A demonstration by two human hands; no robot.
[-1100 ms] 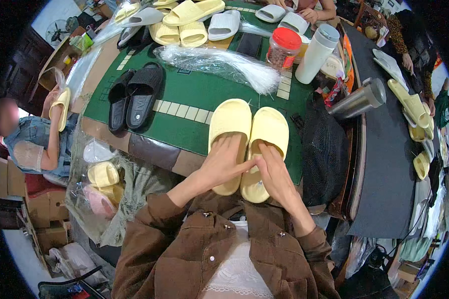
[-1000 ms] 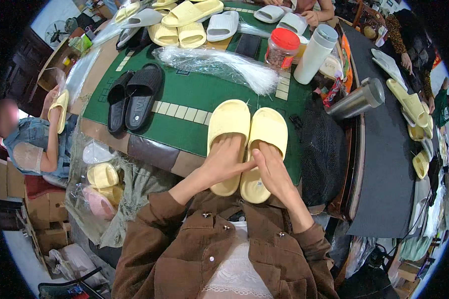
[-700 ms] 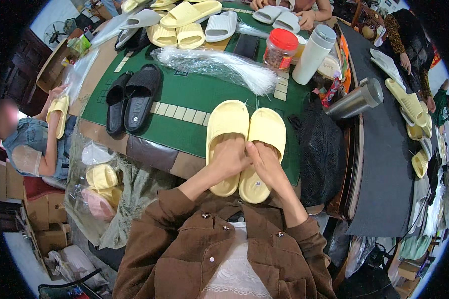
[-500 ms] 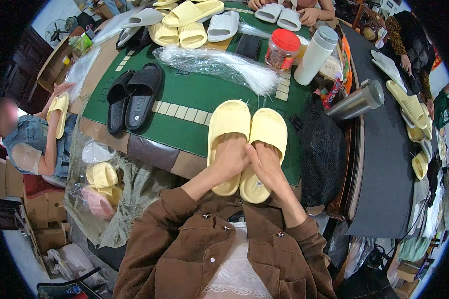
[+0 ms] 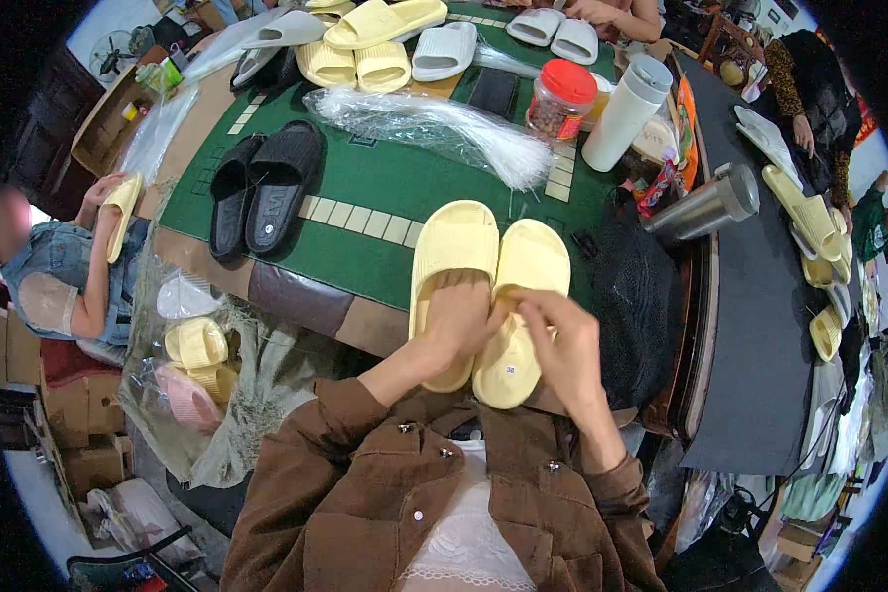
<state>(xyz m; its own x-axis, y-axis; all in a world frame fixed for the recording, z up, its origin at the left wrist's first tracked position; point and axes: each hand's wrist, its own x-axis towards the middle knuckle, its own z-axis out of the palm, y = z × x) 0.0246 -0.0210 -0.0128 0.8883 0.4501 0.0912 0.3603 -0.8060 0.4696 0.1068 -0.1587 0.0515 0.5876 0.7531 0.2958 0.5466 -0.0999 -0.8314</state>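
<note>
A pair of pale yellow slide slippers lies at the table's front edge, toes pointing away from me. My left hand reaches into the left slipper, its fingers under the strap and its thumb side toward the other slipper. My right hand is over the right slipper, fingertips bent together at the inner edge of its strap; what they pinch, if anything, is too small to make out. Thin clear strands stick up by the slippers' toes. A bundle of white plastic ties in clear film lies beyond.
Black slippers sit left on the green mat. Farther back are yellow and grey slippers, a red-lidded jar, a white bottle and a steel tumbler. Co-workers sit left and across. Bagged slippers hang low left.
My right hand has lifted off the inside of the right slipper and moved right, its fingertips now at the strap's inner edge. The co-worker at left has brought both hands onto a slipper.
</note>
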